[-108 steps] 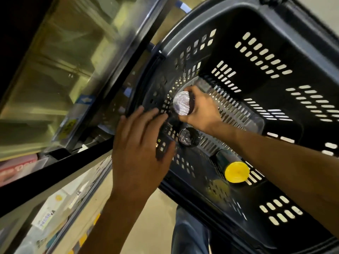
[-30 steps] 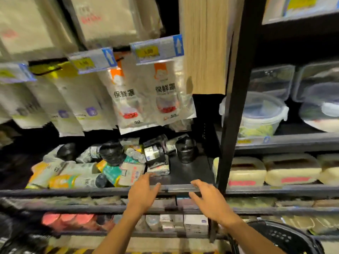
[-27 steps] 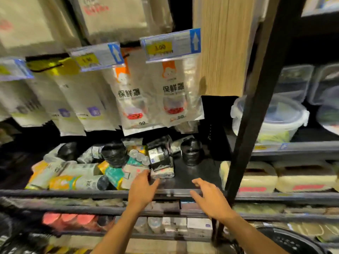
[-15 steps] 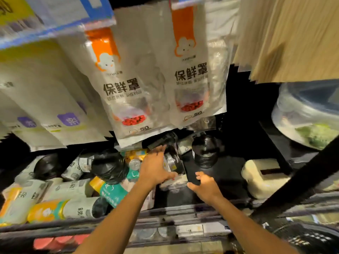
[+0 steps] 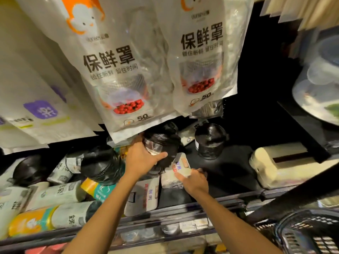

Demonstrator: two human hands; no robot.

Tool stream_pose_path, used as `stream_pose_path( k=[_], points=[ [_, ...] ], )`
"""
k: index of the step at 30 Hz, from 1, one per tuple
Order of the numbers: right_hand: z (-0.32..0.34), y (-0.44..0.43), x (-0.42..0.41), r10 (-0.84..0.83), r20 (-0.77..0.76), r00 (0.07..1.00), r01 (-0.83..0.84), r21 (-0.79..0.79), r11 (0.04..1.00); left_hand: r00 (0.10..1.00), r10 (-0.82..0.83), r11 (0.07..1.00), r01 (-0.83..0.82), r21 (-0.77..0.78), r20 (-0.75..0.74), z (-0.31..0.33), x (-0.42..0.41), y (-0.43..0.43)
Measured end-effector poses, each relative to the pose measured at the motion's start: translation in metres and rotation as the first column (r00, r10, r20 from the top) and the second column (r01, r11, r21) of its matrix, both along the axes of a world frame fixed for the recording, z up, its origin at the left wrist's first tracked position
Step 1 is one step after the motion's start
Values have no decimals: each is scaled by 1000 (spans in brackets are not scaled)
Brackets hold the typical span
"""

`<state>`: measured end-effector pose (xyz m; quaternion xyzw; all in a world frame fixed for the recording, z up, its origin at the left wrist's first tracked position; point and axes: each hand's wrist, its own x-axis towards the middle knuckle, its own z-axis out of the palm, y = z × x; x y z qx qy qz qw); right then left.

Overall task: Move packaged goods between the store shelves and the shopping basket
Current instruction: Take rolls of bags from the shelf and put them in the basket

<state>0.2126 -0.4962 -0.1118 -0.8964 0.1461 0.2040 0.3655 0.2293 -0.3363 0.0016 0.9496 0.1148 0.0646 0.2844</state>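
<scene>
My left hand (image 5: 142, 158) grips a black bag roll (image 5: 166, 143) with a clear label on the dark shelf (image 5: 225, 173), thumb across its front. My right hand (image 5: 195, 180) touches a pale wrapped pack (image 5: 178, 168) with red and blue print lying just below that roll. A second black roll (image 5: 210, 141) stands upright to the right, untouched. The black shopping basket (image 5: 310, 233) shows at the bottom right corner.
White hanging pouches (image 5: 128, 70) dangle low over the shelf, just above my left hand. Rolled packs (image 5: 55, 195) and another black roll (image 5: 101, 165) crowd the shelf's left. A cream box (image 5: 275, 164) and a black upright post (image 5: 302, 191) stand right.
The view moved from the basket to the shelf. Both hands reached in from the shelf edge; my left hand closed round the black roll and my right came onto the pale pack.
</scene>
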Motion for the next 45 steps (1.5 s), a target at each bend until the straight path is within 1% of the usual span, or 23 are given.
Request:
stream_pose_path(
  k=[3, 5, 9, 15, 17, 19, 21, 23, 27, 31, 33, 36, 39, 42, 45],
  points=[
    [-3, 8, 4, -107, -14, 994, 108, 10, 994, 997, 46, 992, -38, -122, 63, 3, -3, 12],
    [0, 8, 7, -119, -31, 992, 120, 41, 992, 993, 64, 986, -47, -162, 101, 7, -7, 14],
    [15, 2, 5, -217, -33, 976, 218, 245, 945, 992, 93, 962, -66, -263, 89, 14, -17, 14],
    [44, -35, -11, -252, 53, 966, 223, 317, 922, 991, 116, 928, -84, -362, 66, 31, -38, 9],
    [56, -50, -16, -318, 11, 948, 294, 353, 888, 989, 140, 907, -107, -408, 51, 34, -47, 7],
    [66, -65, -19, -383, -18, 924, 351, 443, 825, 985, 170, 883, -143, -447, 21, 39, -59, 4],
    [75, -78, -20, -406, 16, 914, 342, 507, 791, 978, 210, 853, -180, -489, 6, 44, -72, -1],
    [85, -88, -21, -374, 42, 926, 300, 518, 801, 969, 248, 835, -216, -506, -4, 52, -89, -7],
    [114, -93, -34, -252, 78, 964, 148, 632, 761, 932, 362, 777, -301, -552, 1, 67, -136, -15],
    [140, -78, -58, -110, 86, 990, 20, 693, 720, 853, 521, 691, -432, -580, -16, 73, -193, -11],
    [150, -62, -71, -12, 81, 997, -50, 717, 695, 812, 583, 660, -477, -580, -4, 77, -226, -6],
    [158, -29, -94, 120, 99, 988, -154, 722, 675, 730, 683, 586, -530, -613, 22, 83, -273, 4],
    [167, 11, -119, 239, 79, 968, -219, 736, 641, 636, 771, 505, -582, -637, 31, 93, -321, 18],
    [174, 57, -144, 374, 68, 925, -299, 739, 604, 564, 825, 437, -620, -652, 17, 98, -364, 40],
    [178, 110, -173, 474, 69, 878, -363, 742, 564, 452, 892, 355, -670, -652, 20, 96, -405, 71]
  ],
)
